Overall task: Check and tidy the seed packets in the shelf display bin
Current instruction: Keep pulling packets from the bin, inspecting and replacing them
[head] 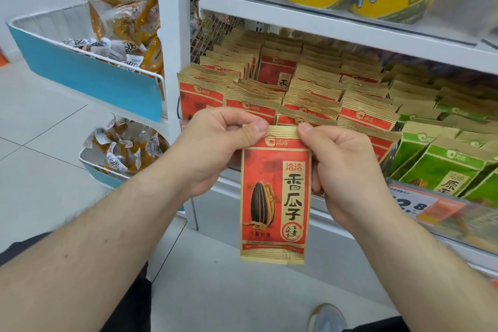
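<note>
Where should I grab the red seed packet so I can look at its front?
Take the red seed packet by its flat gold top strip, coming from above with thumbs in front. That strip is sealed and thin, so it pinches easily. The left hand and right hand pinch the two top corners like that, so the packet hangs straight, picture side showing, uncovered.

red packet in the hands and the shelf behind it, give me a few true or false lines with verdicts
1. Both hands pinch the red packet at its top edge. True.
2. The left hand is empty. False: its thumb and fingers pinch the packet's top left corner.
3. Green packets stand right of the red rows. True.
4. The held packet lies flat in the bin. False: it hangs upright before the shelf, the right hand gripping its top right corner.
</note>
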Demonstrator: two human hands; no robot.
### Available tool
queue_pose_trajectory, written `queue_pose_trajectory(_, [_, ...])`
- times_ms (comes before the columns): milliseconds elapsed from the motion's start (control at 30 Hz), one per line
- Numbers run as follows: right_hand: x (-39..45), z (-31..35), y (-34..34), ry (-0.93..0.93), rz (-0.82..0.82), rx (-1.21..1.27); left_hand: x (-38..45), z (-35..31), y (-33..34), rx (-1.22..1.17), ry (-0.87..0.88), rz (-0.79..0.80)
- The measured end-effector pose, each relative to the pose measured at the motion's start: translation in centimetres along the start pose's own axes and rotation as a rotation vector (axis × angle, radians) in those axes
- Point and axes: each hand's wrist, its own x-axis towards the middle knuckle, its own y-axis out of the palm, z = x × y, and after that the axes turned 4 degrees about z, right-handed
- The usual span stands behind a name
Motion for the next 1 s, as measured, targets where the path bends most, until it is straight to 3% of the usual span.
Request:
queue_pose_trajectory(133, [0.3, 0.2, -0.7, 0.01, -0.053, 0.112, -0.6, 0.6, 0.9, 0.004, -0.072, 0.106])
queue_pose_trajectory(400, [0.0, 0.2, -1.5, 0.032, 0.209, -0.194, -0.4, -0.4, 0.8, -0.112, -0.025, -0.074])
queue_pose_trajectory(600, [0.5, -0.3, -1.9, -0.029, 0.154, -0.031, -0.9, -0.4, 0.4, -0.033, -0.097, 0.162])
queue_pose_trajectory(667, [0.8, -0.4, -2.5, -0.025, 0.236, -0.019, -0.9, -0.4, 0.3, -0.053, -0.069, 0.154])
queue_pose_trajectory(800, [1.1, -0.7, -3.7, -0.015, 0.557, -0.114, -0.4, -0.6, -0.6, -0.189, 0.004, 0.086])
queue_pose_trajectory(1000, [1.3, -0.9, -4.1, -0.057, 0.63, -0.087, -0.4, -0.8, -0.8, -0.208, 0.051, 0.094])
